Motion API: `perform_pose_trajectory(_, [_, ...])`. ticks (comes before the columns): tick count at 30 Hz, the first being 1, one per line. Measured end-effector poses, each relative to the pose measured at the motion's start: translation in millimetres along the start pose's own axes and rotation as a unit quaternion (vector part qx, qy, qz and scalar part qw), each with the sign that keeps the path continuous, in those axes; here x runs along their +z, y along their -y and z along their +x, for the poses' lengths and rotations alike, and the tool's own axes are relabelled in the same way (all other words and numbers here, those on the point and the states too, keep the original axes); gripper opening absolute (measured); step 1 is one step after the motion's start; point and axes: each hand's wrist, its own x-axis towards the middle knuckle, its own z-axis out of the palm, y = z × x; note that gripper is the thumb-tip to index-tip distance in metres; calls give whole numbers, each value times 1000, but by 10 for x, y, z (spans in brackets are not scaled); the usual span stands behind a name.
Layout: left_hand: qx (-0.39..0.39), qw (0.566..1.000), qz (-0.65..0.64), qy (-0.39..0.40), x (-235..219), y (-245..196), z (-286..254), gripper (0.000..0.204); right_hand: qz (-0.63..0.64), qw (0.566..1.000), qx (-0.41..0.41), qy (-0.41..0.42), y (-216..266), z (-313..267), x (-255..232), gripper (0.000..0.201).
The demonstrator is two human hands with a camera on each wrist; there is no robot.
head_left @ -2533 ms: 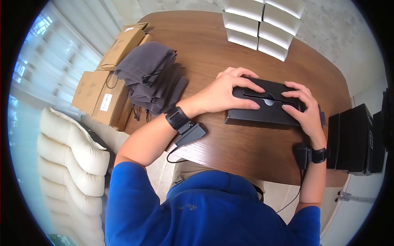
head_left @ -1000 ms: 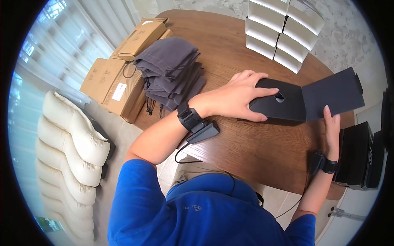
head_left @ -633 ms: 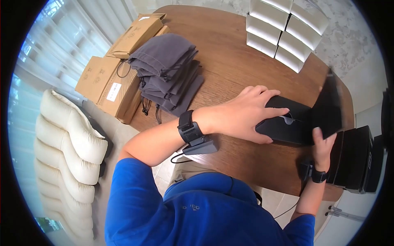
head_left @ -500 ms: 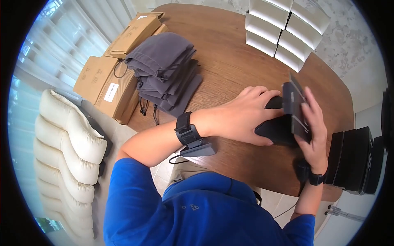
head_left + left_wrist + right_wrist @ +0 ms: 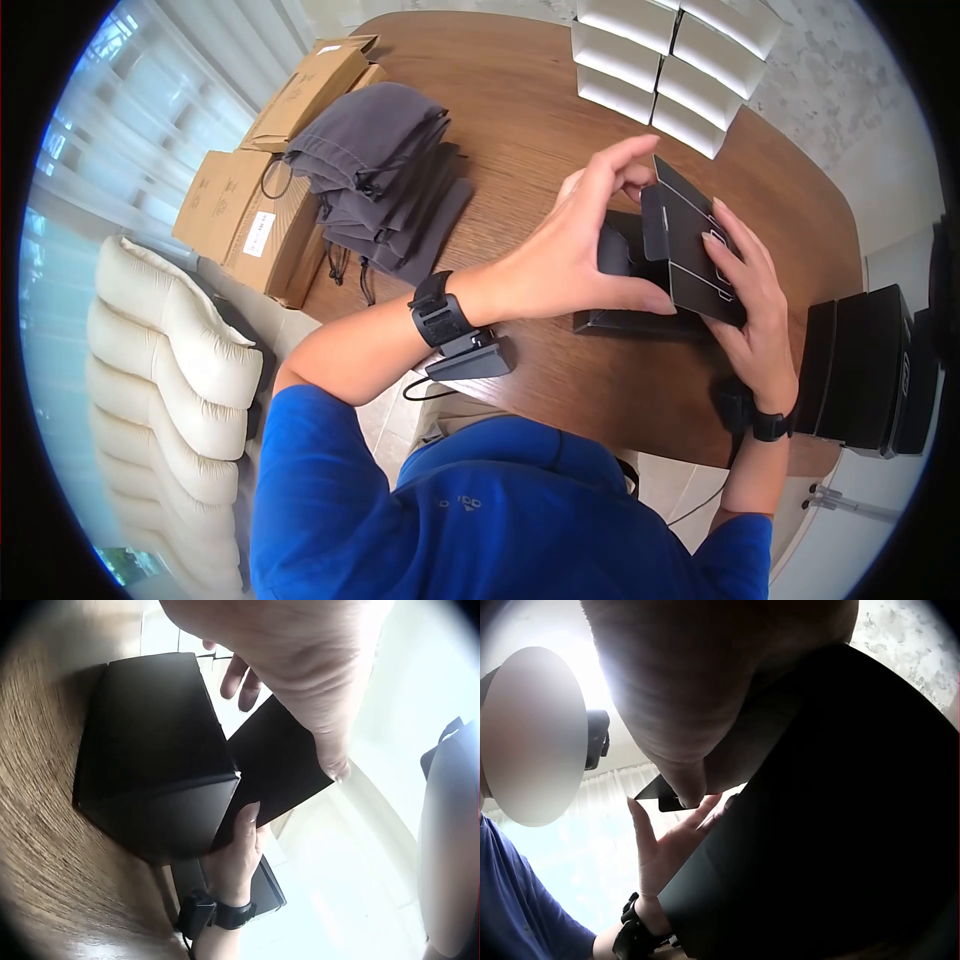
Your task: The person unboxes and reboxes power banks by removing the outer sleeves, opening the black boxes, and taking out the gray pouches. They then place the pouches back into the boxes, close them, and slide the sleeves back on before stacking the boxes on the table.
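A black box (image 5: 632, 323) lies on the wooden table in front of the person, with its hinged lid (image 5: 692, 262) raised and leaning over it. Along the lid's free edge runs a narrow tuck flap (image 5: 653, 223). My right hand (image 5: 757, 318) holds the lid near its lower edge, fingers along the printed outer face; the left wrist view shows its thumb over the dark inner side. My left hand (image 5: 565, 265) is spread at the flap, thumb at the lower corner and forefinger near the upper one. The lid hides most of the box's top.
Grey drawstring pouches (image 5: 375, 150) are stacked on the left of the table, beside brown cardboard boxes (image 5: 225, 215). White open-fronted boxes (image 5: 625, 95) stand at the back. More black boxes (image 5: 860, 370) stand at the right edge. A cream padded chair (image 5: 170, 350) is at left.
The right hand has swung the lid from lying open at the right up and over the box. The left hand has lifted off the box's top and moved to the flap.
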Motion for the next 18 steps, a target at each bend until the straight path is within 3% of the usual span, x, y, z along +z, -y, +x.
perform_pose_trajectory(3, [22,1000,-7,-3,-19,-36,-7,106,-5,1000,3,-5,2,-4,10,63])
perform_pose_trajectory(6, [12,998,29,47,-78,-181,2,102,6,999,-10,-30,48,1,27,61])
perform_pose_trajectory(8, [71,967,193,152,-103,-237,32,97,7,996,-86,-20,102,-8,44,56])
perform_pose_trajectory(11, [77,979,124,145,-26,-245,18,85,-62,981,-184,-28,178,-39,135,46])
perform_pose_trajectory(13, [91,977,117,152,-1,-195,4,93,-100,975,-197,0,264,-49,115,42])
perform_pose_trajectory(15, [100,985,84,115,3,-166,-19,105,-97,977,-188,-9,282,-55,119,38])
perform_pose_trajectory(16, [107,977,133,129,-32,-164,-7,119,-55,988,-141,-16,289,-58,123,33])
perform_pose_trajectory(18, [81,977,147,133,-39,-156,-18,122,-13,995,-94,-22,310,-41,135,29])
